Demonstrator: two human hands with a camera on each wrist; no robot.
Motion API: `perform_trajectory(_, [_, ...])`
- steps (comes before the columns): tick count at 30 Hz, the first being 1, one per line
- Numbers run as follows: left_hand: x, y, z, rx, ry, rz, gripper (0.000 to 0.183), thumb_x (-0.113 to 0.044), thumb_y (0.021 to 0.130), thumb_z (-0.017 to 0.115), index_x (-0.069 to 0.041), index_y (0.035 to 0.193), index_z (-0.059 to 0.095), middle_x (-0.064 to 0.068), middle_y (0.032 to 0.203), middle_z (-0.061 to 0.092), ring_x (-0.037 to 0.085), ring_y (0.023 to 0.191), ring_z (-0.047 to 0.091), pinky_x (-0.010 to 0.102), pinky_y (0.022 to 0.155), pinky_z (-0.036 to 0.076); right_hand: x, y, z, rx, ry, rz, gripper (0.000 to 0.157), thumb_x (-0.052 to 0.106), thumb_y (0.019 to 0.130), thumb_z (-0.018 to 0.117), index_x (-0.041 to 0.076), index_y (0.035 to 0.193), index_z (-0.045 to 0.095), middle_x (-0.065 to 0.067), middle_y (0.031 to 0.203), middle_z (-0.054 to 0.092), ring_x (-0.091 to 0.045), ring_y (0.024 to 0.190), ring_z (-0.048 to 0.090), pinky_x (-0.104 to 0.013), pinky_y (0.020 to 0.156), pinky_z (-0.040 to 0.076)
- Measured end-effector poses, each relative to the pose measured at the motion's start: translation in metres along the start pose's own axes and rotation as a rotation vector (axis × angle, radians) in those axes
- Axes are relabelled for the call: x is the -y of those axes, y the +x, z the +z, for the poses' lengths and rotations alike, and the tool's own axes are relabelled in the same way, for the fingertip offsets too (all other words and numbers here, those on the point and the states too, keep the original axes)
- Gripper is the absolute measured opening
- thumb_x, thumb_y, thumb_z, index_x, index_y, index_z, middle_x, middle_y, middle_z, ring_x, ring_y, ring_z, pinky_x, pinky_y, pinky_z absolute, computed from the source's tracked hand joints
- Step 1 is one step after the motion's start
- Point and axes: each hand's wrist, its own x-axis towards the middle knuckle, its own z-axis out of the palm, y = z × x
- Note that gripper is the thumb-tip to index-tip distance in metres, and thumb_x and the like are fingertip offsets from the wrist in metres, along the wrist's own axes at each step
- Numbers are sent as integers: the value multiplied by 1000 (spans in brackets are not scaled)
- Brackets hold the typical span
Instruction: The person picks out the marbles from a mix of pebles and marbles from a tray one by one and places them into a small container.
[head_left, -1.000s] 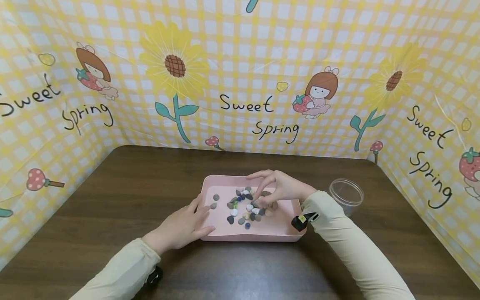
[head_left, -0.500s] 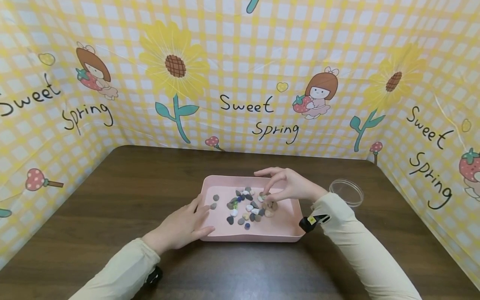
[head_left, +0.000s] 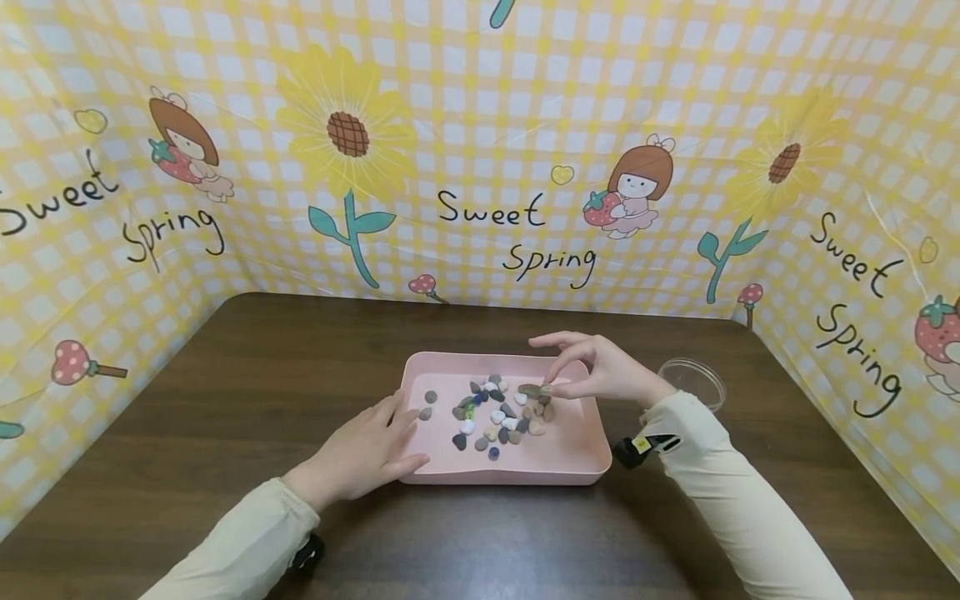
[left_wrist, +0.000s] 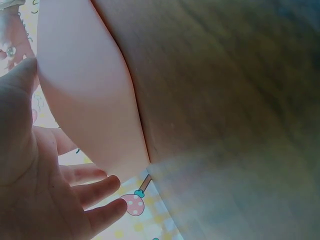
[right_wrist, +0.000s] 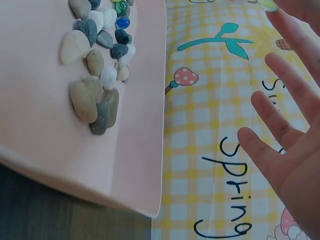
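A pink rectangular tray (head_left: 517,477) holds scattered pebbles in grey, white and tan. Among them in the right wrist view are a blue glass marble (right_wrist: 123,23) and a green striped one (right_wrist: 120,7). My left hand (head_left: 360,454) lies over the tray's left rim, fingers spread and relaxed. In the left wrist view its thumb touches the wall. Over the right part of the tray, my right hand (head_left: 603,371) pinches a small clear, yellow-green glass marble (right_wrist: 268,5) between thumb and index finger. Its other fingers extend loosely. Tan and grey pebbles (head_left: 542,408) lie below it.
A clear round jar (head_left: 701,385) stands on the dark wooden table (head_left: 300,358) right of the tray, partly covered by the right sleeve. Yellow checked cloth (head_left: 480,125) walls in the back and both sides. Two grey pebbles (head_left: 428,405) lie apart near the tray's left end.
My right hand has moved right and slightly up from the middle of the pebbles toward the jar, uncovering tan pebbles, with the glass marble now visible in its pinch. The left hand stays put.
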Motion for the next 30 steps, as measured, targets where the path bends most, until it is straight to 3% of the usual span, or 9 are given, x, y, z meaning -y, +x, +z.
perform_trajectory(13, [1,-1,1,18,-17,-11,63,-52,89,52,-5,131,52,30,142,37,43,120,50,50,99,43,-2,-21,-11,-106,3,56,8,13,78,75,18,83,73,-7,136,53,-19,125,48,-50,108,33])
perform_trajectory(20, [0,-1,1,19,-14,-3,62,-50,89,52,-4,130,52,31,141,37,44,118,52,50,98,43,-7,-32,-17,-167,15,43,9,9,77,75,14,84,73,-12,133,55,1,124,44,-16,102,35])
perform_trajectory(23, [0,0,0,19,-14,-1,61,-50,89,52,-4,130,52,31,141,37,44,118,52,50,98,44,-8,-38,-19,-194,39,29,9,5,77,74,10,84,72,-16,133,54,3,123,44,-12,97,37])
perform_trajectory(30, [0,0,-1,33,-23,-14,62,-51,89,51,-5,131,52,31,143,36,44,119,51,51,98,43,-15,-53,-22,-272,56,-3,10,-1,77,72,5,84,71,12,128,56,2,121,47,-10,96,39])
